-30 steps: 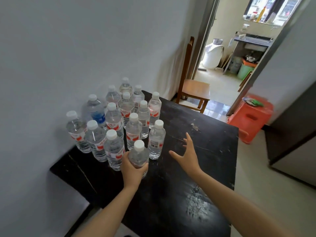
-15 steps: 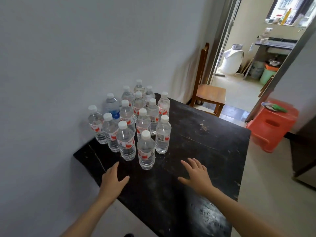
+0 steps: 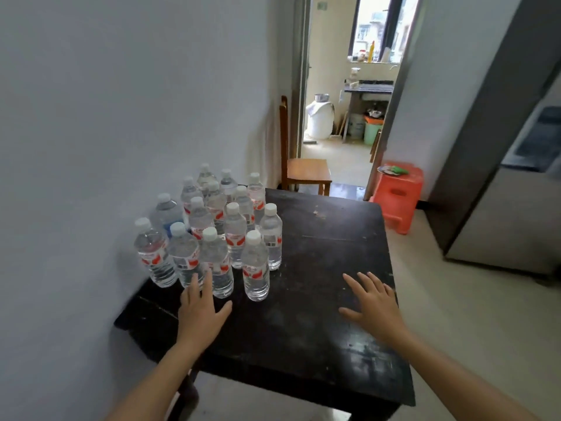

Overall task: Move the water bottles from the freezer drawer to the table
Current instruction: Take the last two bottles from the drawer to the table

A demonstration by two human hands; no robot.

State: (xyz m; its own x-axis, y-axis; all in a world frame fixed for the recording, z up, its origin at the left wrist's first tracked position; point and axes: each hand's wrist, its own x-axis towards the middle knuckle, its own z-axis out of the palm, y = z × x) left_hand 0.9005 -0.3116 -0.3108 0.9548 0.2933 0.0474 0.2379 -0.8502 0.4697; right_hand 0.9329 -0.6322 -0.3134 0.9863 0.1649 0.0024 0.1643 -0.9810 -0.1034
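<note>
Several clear water bottles (image 3: 218, 226) with white caps and red labels stand upright in a cluster on the left part of the black table (image 3: 321, 287), against the wall. The nearest bottle (image 3: 255, 267) stands alone at the front of the cluster. My left hand (image 3: 200, 311) hovers open over the table just in front of the bottles, fingers spread, holding nothing. My right hand (image 3: 372, 302) is open over the table's right side, also holding nothing. The freezer drawer is not in view.
A grey fridge (image 3: 516, 208) stands at the right. Beyond the table are a wooden chair (image 3: 303, 170) and an orange plastic stool (image 3: 397, 196), beside a doorway to a kitchen. A white wall runs along the left.
My left hand let go of the front bottle, which now stands on the table, and drew back. Both hands are open and nearer to me; the view has pulled back and up.
</note>
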